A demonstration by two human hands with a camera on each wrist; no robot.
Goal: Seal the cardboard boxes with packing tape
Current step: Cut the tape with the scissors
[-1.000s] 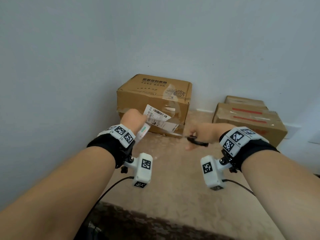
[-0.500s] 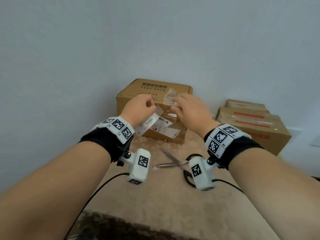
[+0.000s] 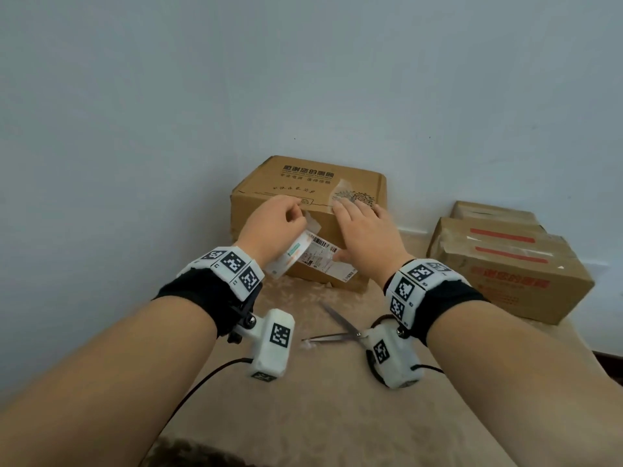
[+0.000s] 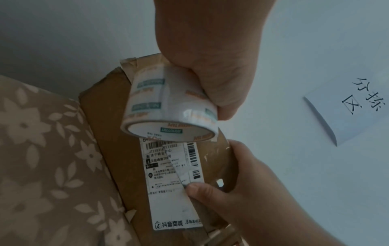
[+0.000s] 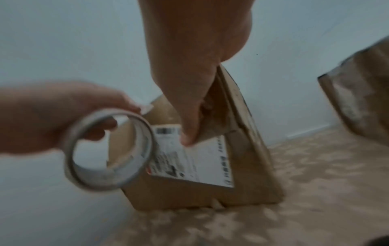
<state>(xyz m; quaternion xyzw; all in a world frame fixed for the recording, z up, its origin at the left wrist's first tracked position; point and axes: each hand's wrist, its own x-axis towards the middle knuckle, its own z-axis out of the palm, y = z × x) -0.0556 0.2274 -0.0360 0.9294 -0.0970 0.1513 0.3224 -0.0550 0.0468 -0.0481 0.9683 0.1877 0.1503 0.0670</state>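
A brown cardboard box (image 3: 290, 183) with a white shipping label (image 3: 320, 257) stands by the wall. My left hand (image 3: 286, 215) grips a roll of clear packing tape (image 3: 290, 256) in front of the box's upper left part; the tape roll (image 4: 170, 106) hangs just above the label. My right hand (image 3: 357, 219) lies flat over the box's top front edge, fingers straight on a strip of clear tape (image 3: 338, 192). Its thumb (image 4: 197, 189) presses on the front face at the label's edge. The tape roll (image 5: 109, 149) shows blurred in the right wrist view.
Open scissors (image 3: 337, 326) lie on the floral beige surface (image 3: 337, 416) between my wrists. Stacked taped boxes (image 3: 505, 264) stand at the right. A sheet of paper with handwriting (image 4: 347, 108) hangs on the pale wall. A black cable (image 3: 202, 382) runs from my left wrist.
My right hand held the scissors at the stretched tape, then laid them on the surface and moved up onto the box. The left hand with the roll rose toward the box top.
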